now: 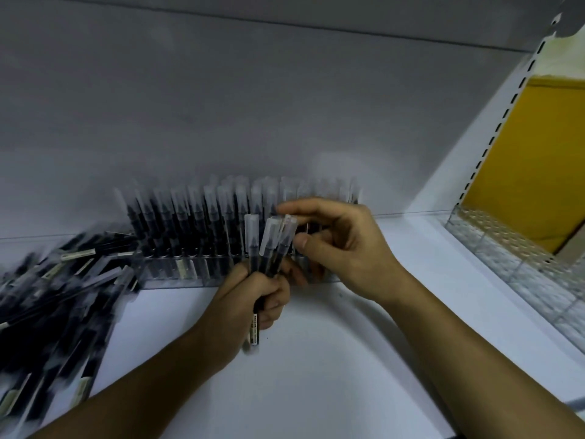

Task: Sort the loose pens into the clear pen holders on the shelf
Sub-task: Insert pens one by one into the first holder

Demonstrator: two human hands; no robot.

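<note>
Pens look light, stiff and slick-barrelled, so best pinched at the cap end. The left hand [262,289] is clamped round a bundle of pens [272,245], caps up, just in front of the well-stocked clear pen holder [177,274] at the far side of the shelf [316,359], w/ the loose pile [60,299] at left. The right hand [338,248] is half-curled, thumb & forefinger at the bundle's cap tips, but blur means I can't tell if it has one pinched. The holder's right end is hidden behind the hands, and the pile is cut off at the left edge.
</note>
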